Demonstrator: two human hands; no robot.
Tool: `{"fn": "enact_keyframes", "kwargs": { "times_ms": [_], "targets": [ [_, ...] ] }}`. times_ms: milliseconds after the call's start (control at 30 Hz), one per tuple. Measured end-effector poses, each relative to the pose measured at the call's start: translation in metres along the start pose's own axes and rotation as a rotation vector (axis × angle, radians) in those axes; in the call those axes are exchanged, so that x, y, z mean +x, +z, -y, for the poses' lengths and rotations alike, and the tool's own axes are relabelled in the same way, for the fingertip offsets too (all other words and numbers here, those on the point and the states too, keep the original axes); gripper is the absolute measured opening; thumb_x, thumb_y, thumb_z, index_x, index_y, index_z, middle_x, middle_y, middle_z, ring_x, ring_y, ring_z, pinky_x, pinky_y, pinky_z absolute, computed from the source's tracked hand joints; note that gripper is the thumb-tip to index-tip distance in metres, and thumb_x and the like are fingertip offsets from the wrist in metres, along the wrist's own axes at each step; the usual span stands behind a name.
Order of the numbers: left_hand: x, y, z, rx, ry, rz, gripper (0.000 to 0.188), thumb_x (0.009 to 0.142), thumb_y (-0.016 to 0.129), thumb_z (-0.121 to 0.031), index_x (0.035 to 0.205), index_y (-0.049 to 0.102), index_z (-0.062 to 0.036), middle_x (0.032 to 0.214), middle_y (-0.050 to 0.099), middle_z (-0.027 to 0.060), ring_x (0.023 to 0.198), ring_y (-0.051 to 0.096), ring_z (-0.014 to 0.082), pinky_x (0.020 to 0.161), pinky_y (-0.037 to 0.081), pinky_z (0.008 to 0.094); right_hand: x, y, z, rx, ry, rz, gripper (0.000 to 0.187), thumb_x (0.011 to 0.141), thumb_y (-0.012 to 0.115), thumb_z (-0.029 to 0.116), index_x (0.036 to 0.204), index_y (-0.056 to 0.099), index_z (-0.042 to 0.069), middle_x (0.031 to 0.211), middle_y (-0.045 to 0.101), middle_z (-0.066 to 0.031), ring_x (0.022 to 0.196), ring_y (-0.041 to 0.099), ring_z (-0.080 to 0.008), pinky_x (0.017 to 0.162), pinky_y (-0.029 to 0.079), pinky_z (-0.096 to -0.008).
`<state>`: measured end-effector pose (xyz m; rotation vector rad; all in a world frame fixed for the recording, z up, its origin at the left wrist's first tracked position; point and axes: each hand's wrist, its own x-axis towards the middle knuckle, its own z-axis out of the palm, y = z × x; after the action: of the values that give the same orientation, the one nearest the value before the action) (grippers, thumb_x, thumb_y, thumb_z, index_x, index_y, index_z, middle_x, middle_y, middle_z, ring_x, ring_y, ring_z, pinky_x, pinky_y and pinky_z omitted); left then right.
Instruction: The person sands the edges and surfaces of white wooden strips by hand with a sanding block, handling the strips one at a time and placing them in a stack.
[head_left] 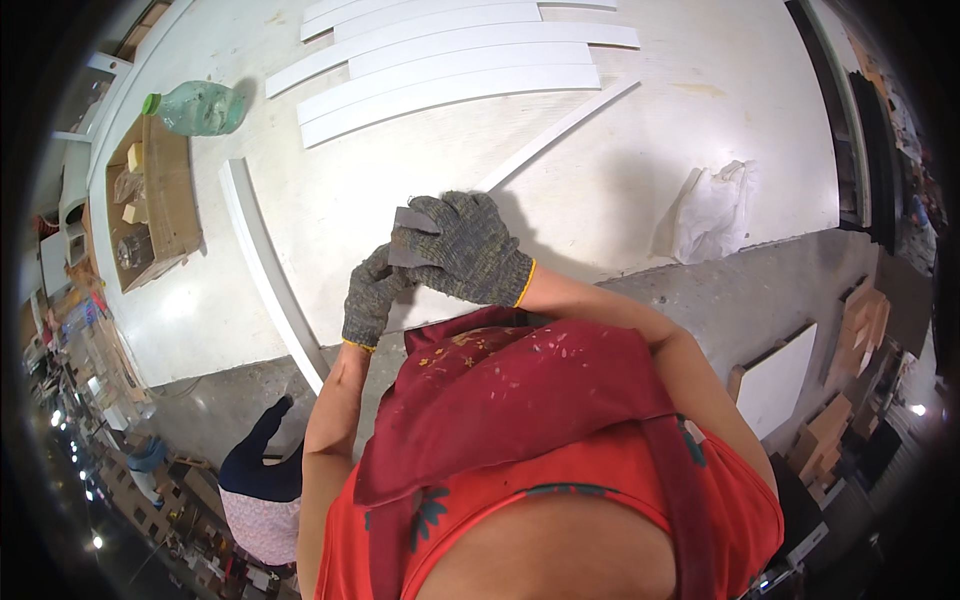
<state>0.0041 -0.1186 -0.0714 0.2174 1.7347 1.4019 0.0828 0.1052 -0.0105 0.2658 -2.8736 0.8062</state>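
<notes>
Both my hands wear dark grey knitted gloves with yellow cuffs and meet over the near part of the white table point(330, 195). Between them is a small grey folded sheet that looks like sandpaper point(406, 222). My right hand point(465, 248) is closed over it from the right. The fingers of my left hand point(370, 298) pinch its lower left edge. A thin white strip point(565, 135) lies slanted on the table, its near end close behind my right glove. Farther back, several white boards point(450, 95) lie side by side with staggered ends.
A long white bar point(262, 260) lies to the left, overhanging the near edge. Beyond it are a cardboard box point(175, 190) holding small blocks and a clear bottle point(205, 108) with a green cap. A white plastic bag point(712, 210) sits right. Another person point(262, 490) is at lower left.
</notes>
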Motion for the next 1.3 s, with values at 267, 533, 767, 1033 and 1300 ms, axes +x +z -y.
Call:
{"fn": "enact_keyframes", "kwargs": {
  "times_ms": [267,533,767,1033,1300],
  "targets": [
    [-0.007,0.015,-0.003,0.035,0.095,-0.089,0.034,0.089,0.066,0.0,0.123,0.066,-0.0023,0.107,0.071,0.0045,0.092,0.066,0.0157,0.081,0.054,0.0296,-0.004,0.015,-0.014,0.058,-0.122,-0.165,0.034,0.086,0.064,0.043,0.119,0.067,0.034,0.133,0.057,-0.0057,0.122,0.055,-0.0285,0.097,0.043,-0.0504],
    [0.002,0.047,0.0,0.158,0.142,-0.367,0.041,0.082,0.079,0.001,0.122,0.072,-0.0074,0.102,0.07,0.005,0.071,0.065,0.0081,0.059,0.053,0.0235,-0.009,-0.039,-0.072,-0.114,-0.145,-0.093,0.025,0.086,0.067,0.026,0.111,0.068,0.022,0.114,0.065,-0.0009,0.096,0.065,-0.0201,0.079,0.056,-0.0348],
    [0.004,0.048,0.001,0.086,0.115,-0.396,0.033,0.089,0.071,0.002,0.122,0.068,-0.0012,0.087,0.072,0.0053,0.069,0.064,0.0101,0.062,0.053,0.0248,-0.067,-0.15,-0.245,-0.865,0.729,-0.29,0.021,0.092,0.065,0.03,0.111,0.073,0.029,0.123,0.07,0.0045,0.107,0.066,-0.0248,0.088,0.054,-0.0402],
    [0.003,0.049,-0.006,0.075,0.159,-0.362,0.033,0.088,0.072,0.001,0.12,0.071,-0.0036,0.095,0.068,0.0028,0.071,0.063,0.0084,0.061,0.052,0.0245,-0.059,-0.094,-0.221,-0.561,0.486,-0.544,0.022,0.089,0.068,0.035,0.109,0.073,0.03,0.118,0.069,0.0031,0.109,0.064,-0.0242,0.09,0.052,-0.0415],
    [0.003,0.047,0.0,0.096,0.142,-0.372,0.032,0.088,0.073,-0.001,0.12,0.071,-0.0041,0.098,0.068,0.0035,0.072,0.064,0.0085,0.063,0.053,0.0247,-0.043,-0.051,-0.113,-0.406,0.058,-0.268,0.024,0.08,0.075,0.033,0.102,0.074,0.024,0.118,0.067,-0.0066,0.11,0.062,-0.0283,0.091,0.049,-0.0459]
  ]
}}
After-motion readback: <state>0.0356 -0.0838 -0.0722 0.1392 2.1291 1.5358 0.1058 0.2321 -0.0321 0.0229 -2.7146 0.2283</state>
